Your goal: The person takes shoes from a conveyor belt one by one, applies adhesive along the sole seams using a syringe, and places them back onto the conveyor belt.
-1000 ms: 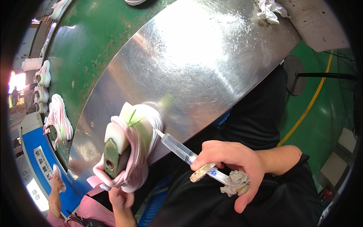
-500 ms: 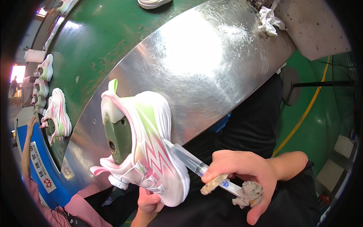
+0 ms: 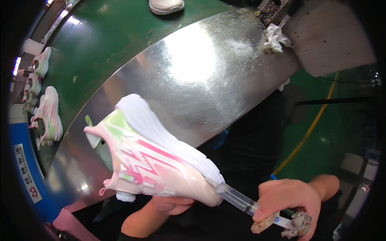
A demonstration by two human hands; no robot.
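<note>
A pink, white and pale green sneaker (image 3: 165, 168) is tilted on its side, its white sole toward the upper right. My left hand (image 3: 169, 205) grips it from below near the toe, most of the fingers hidden behind the shoe. A last shows inside the shoe's opening. My right hand (image 3: 293, 197) is closed around a clear plastic syringe (image 3: 238, 198). Grey-beige wrapping (image 3: 298, 225) covers the plunger end, and a tan piece sits at the barrel's flange. The syringe tip meets the seam between sole and upper at the toe.
A shiny metal tabletop (image 3: 169, 108) lies under the shoe. Beyond it runs a green surface (image 3: 108, 44) with similar sneakers (image 3: 50, 116) along the left and a pale shoe (image 3: 167, 6) at the top. Crumpled white tissue (image 3: 276, 38) lies at the far right corner. A pink sleeve (image 3: 70, 225) shows lower left.
The sneaker has been turned so its sole faces up and its toe points lower right. The syringe has shifted right and down, its tip going from the sole's side seam to the toe.
</note>
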